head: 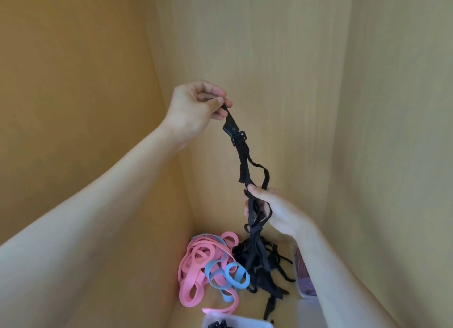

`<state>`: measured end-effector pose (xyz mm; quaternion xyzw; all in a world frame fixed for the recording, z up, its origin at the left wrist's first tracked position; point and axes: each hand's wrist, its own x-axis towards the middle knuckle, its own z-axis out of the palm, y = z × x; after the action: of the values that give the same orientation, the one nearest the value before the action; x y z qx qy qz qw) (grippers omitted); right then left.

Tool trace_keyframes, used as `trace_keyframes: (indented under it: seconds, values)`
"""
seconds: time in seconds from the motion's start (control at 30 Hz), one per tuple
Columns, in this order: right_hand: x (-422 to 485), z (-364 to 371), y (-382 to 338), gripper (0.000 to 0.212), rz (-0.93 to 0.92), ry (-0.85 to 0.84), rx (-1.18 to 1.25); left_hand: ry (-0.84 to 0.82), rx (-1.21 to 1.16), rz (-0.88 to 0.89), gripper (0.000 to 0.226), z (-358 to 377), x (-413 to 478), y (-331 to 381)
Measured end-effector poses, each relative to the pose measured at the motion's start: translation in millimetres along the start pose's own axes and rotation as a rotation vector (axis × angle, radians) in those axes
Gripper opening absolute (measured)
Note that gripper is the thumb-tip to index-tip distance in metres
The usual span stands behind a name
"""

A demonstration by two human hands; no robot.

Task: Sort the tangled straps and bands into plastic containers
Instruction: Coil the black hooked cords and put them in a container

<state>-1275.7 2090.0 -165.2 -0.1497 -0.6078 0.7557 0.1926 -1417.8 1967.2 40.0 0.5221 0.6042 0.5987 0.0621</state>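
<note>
Left hand point(196, 109), right hand point(274, 212) hold strap point(242, 160) between walls point(294, 57).

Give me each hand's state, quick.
Left hand: closed, pinching the top end of the black strap.
Right hand: closed around the same strap lower down.

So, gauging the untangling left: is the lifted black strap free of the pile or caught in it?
Caught: the black strap runs from the left hand through the right hand into the black tangle.
</note>
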Motion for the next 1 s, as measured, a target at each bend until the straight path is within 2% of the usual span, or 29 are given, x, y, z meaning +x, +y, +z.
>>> trace_keyframes:
  seconds: [0.07,0.13,0.2,0.3,0.4,0.5,0.67,0.77,0.87,1.0]
  values:
    - [-2,-3,2,0.062,0.012,-0.057,0.053,0.050,0.012,-0.015,0.019,-9,3,-2]
    - [-4,-5,-2,0.062,0.007,-0.118,0.097,0.090,0.083,-0.043,0.025,-17,4,-8]
    - [-5,-5,-10,0.051,-0.015,-0.135,0.087,0.098,0.264,-0.070,0.030,-22,1,-16]
    - [-4,-1,-20,0.029,-0.073,-0.039,0.001,0.045,0.470,-0.141,0.028,-23,-9,-33]
    - [-3,3,-27,0.018,-0.124,0.073,-0.055,-0.083,0.551,-0.230,0.021,-22,-22,-50]
    - [-4,5,-37,0.019,-0.158,0.121,-0.112,-0.271,0.587,-0.289,0.015,-21,-33,-61]
    - [-1,13,-50,0.023,-0.187,0.138,-0.122,-0.524,0.574,-0.383,0.045,-13,-40,-70]
    - [2,15,-52,0.020,-0.194,0.152,-0.153,-0.629,0.650,-0.325,0.028,-4,-44,-81]
    - [2,11,-51,0.009,-0.246,0.195,-0.177,-0.592,0.732,-0.264,0.022,-5,-39,-86]
    - [-1,2,-51,0.040,-0.296,0.273,-0.036,-0.468,1.157,-0.100,0.021,-17,-30,-85]
